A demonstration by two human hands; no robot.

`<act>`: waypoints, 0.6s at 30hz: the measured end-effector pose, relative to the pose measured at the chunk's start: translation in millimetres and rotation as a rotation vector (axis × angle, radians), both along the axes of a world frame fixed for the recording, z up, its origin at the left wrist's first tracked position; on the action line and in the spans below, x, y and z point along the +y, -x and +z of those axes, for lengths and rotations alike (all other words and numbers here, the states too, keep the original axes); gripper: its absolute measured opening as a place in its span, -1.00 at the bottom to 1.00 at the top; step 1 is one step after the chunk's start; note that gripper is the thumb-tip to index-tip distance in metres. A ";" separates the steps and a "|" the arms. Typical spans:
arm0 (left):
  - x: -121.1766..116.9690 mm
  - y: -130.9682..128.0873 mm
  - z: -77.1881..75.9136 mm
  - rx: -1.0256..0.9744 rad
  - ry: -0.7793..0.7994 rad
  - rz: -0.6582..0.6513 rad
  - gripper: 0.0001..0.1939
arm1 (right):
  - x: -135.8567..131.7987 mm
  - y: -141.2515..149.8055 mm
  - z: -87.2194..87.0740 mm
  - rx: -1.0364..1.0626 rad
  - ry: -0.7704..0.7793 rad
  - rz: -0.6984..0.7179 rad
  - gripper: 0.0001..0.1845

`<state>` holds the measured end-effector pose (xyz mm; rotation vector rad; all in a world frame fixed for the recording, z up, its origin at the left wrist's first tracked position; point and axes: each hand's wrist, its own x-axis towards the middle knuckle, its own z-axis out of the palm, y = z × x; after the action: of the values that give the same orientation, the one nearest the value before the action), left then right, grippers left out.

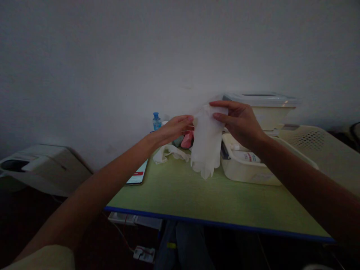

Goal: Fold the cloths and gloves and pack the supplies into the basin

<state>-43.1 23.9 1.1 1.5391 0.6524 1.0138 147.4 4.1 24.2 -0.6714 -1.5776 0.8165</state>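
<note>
A: Scalloped white sheet (206, 142): where?
B: Above the green table (180, 195); your right hand (239, 122) pinches its top between thumb and forefinger.
A: Left hand (177, 127)?
B: Nearly closed at its upper-left corner; cannot tell whether you grip it.

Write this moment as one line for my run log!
right hand: pinching white scallop-edged sheet near top | left hand: at sheet's left edge, grip unclear | cream basket: on green tabletop

Thin, matt film in the white glove (206, 142); smooth plastic for the basket (250, 175) at four o'clock; faintly grained desk (182, 198) at six.
</note>
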 end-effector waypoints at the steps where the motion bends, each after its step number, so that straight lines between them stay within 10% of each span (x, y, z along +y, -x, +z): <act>1: 1.0 -5.2 4.5 -0.035 0.019 0.011 -0.79 | 2.3 1.4 2.1 0.001 -0.008 0.001 -0.73; 7: 8.9 -9.9 21.4 -0.145 -0.011 0.228 -0.82 | 12.9 -4.0 6.9 0.010 -0.019 -0.074 -0.57; 18: -2.5 13.2 49.2 -0.106 -0.185 0.374 -0.93 | -2.3 -8.4 39.2 -0.059 -0.057 -0.108 -0.90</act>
<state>-56.3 21.4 50.4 1.5404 0.8081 1.4623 155.8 1.8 63.3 -0.7387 -1.5971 0.6742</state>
